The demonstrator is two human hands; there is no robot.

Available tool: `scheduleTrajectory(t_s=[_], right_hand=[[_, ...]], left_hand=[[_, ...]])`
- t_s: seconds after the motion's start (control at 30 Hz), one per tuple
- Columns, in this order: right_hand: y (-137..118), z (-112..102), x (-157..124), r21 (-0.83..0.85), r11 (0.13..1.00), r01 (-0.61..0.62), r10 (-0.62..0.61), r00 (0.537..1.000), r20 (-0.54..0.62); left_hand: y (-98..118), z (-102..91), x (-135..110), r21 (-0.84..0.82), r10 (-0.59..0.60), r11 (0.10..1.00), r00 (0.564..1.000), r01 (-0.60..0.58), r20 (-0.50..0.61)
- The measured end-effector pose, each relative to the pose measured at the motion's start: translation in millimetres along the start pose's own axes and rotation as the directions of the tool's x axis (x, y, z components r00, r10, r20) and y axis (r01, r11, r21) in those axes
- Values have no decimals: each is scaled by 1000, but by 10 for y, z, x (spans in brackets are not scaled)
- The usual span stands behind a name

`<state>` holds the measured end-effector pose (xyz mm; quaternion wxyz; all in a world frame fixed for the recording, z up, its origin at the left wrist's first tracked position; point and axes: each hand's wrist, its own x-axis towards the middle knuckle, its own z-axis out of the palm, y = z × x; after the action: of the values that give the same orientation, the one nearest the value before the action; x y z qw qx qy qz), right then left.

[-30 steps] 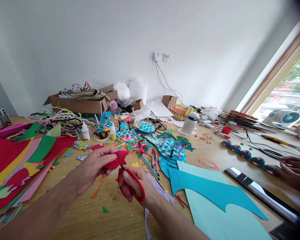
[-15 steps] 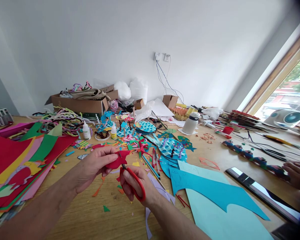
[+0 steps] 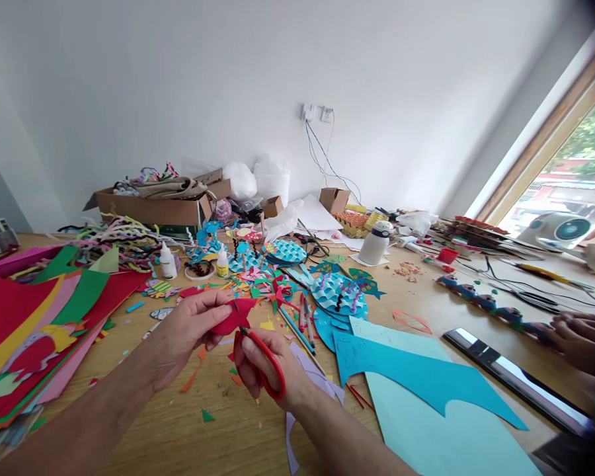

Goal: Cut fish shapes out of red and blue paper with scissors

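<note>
At a cluttered pale wooden worktable [image 3: 238, 423], my left hand [image 3: 188, 330] pinches a small red cut-paper shape [image 3: 233, 316] between thumb and fingertips, holding it just above the tabletop in front of me. My right hand [image 3: 265, 370] is closed through the loops of a pair of red-handled scissors [image 3: 258, 360], whose blades meet the lower edge of the red shape. Paper scraps litter the wood around both hands. A fanned stack of red, green, yellow and pink paper sheets [image 3: 24, 317] lies to my left, and a large blue paper sheet with a wavy cut edge [image 3: 426, 390] lies to my right, near a long shiny metal ruler [image 3: 515, 380]. An open brown cardboard box [image 3: 149, 208] stands against the plain white wall [image 3: 228, 79]. Daylight enters through a wood-framed window [image 3: 575, 158] at right, where another person's hands [image 3: 582, 340] rest on the table.
</note>
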<state>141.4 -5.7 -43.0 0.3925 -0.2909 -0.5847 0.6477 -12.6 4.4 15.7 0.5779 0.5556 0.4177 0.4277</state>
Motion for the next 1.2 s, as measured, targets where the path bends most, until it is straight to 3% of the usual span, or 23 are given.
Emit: scheduleTrajectory(t_s=[0.23, 0.43, 0.73, 1.2], right_hand=[[-5, -34, -4, -15, 1000, 17, -17, 999, 38], [-48, -8, -12, -84, 995, -46, 42, 998, -46], [-92, 35, -13, -106, 991, -79, 70, 994, -84], [3, 27, -4, -25, 1000, 2, -4, 997, -81]], left_hand=[[-6, -43, -2, 78, -49, 996, 998, 46, 34], [-4, -21, -4, 117, -21, 993, 1000, 19, 17], [-5, -37, 13, 159, -22, 987, 1000, 19, 20], [-40, 19, -7, -42, -19, 999, 1000, 20, 21]])
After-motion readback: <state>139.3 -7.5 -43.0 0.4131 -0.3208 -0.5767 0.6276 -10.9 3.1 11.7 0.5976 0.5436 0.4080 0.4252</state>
